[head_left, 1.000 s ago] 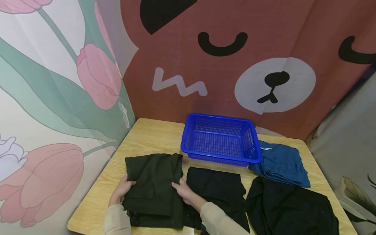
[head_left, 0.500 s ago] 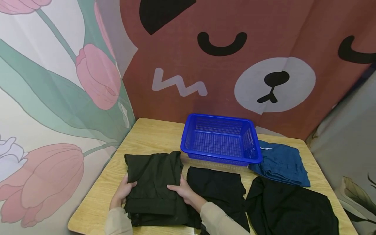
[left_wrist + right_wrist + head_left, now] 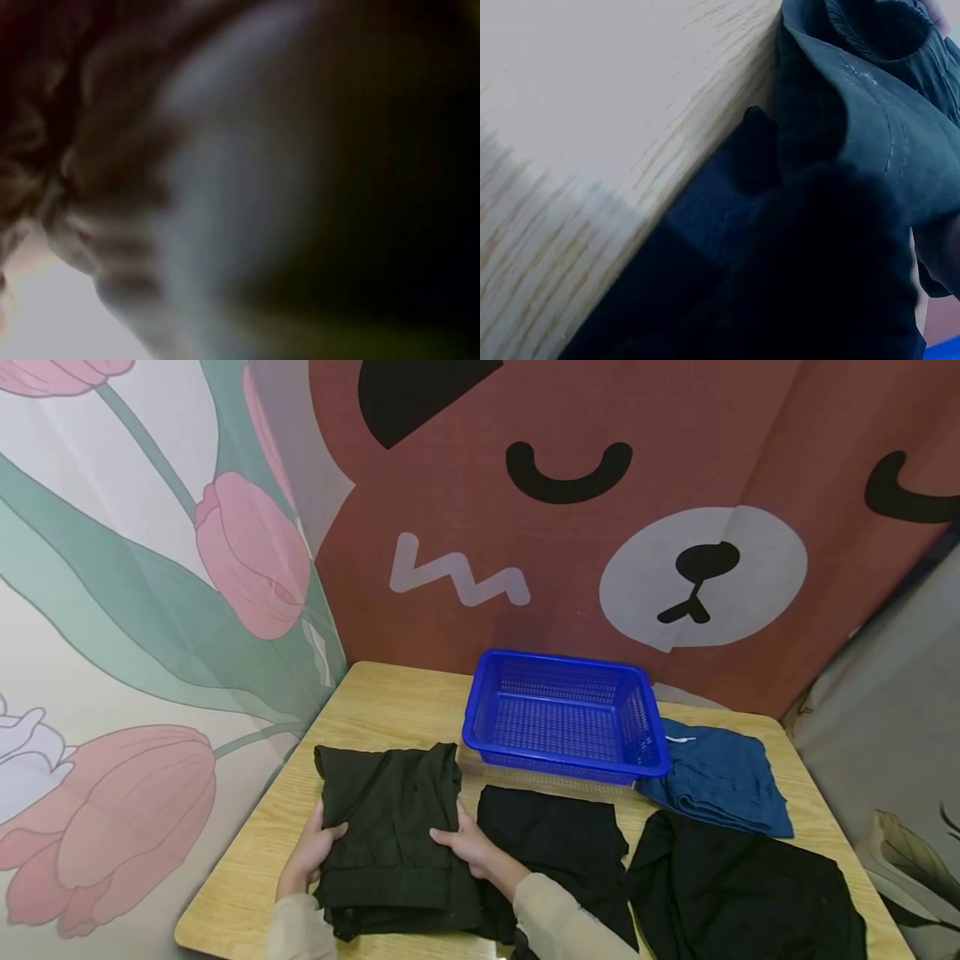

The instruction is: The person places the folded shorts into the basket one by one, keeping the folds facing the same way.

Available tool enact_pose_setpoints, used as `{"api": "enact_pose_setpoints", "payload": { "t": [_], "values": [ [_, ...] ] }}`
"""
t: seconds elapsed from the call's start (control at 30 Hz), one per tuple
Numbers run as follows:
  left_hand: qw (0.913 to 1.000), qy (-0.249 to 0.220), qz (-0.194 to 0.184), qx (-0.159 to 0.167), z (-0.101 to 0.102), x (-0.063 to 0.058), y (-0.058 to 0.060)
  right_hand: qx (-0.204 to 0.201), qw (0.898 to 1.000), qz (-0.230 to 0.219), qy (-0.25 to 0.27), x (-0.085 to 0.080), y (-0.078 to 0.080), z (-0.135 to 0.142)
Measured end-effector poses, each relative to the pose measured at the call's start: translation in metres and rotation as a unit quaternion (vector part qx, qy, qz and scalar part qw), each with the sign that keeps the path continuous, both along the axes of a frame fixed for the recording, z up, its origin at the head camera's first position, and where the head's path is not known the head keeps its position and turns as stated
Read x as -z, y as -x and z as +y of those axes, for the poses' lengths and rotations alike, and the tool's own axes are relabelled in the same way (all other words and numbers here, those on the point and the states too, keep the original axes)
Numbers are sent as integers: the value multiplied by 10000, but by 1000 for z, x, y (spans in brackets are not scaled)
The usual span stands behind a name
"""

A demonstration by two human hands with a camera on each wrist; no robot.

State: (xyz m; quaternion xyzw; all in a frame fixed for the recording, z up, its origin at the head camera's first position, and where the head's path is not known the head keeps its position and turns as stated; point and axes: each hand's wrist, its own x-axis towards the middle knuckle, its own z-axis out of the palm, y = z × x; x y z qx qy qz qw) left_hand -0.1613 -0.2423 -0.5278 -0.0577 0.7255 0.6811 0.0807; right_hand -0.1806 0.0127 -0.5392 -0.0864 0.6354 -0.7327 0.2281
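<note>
A folded pair of dark green pants (image 3: 390, 827) lies at the left front of the table in the head view, its waistband toward the person. My left hand (image 3: 311, 852) grips its left edge, thumb on top and the other fingers mostly hidden. On the opposite edge my right hand (image 3: 472, 847) pinches the cloth, thumb over the front layer. In the right wrist view the green pants (image 3: 900, 127) show lifted, open layers. Folded black cloth (image 3: 555, 827) lies under and beside the right forearm. The left wrist view is mostly blur.
An empty blue plastic basket (image 3: 555, 768) stands at the back middle of the wooden table (image 3: 405, 693). Folded blue cloth (image 3: 720, 777) with a white drawstring lies right of it. More black cloth (image 3: 742, 893) is at the right front. A printed curtain (image 3: 562, 552) hangs behind.
The green pants have shifted slightly away from the person and a little left at their far edge. My right thumb has moved inward over the cloth.
</note>
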Motion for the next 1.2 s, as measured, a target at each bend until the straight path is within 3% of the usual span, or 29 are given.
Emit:
{"api": "enact_pose_setpoints", "payload": {
  "t": [0.43, 0.63, 0.83, 1.2],
  "values": [
    [9995, -170, 258, -100, 3, -13, -1, -100, 9998, 166, -4, -11, 0, 3],
    [9981, -185, 582, -59, 6, -22, 2, 6, 9995, 301, 80, -21, 1, 7],
    [9965, -69, 835, 46, 17, -34, 6, 54, 9985, 521, 177, -28, 1, 17],
    [9959, -4, 875, 231, 40, -49, 14, 100, 9969, 692, 358, -35, 1, 42]
  ]
}}
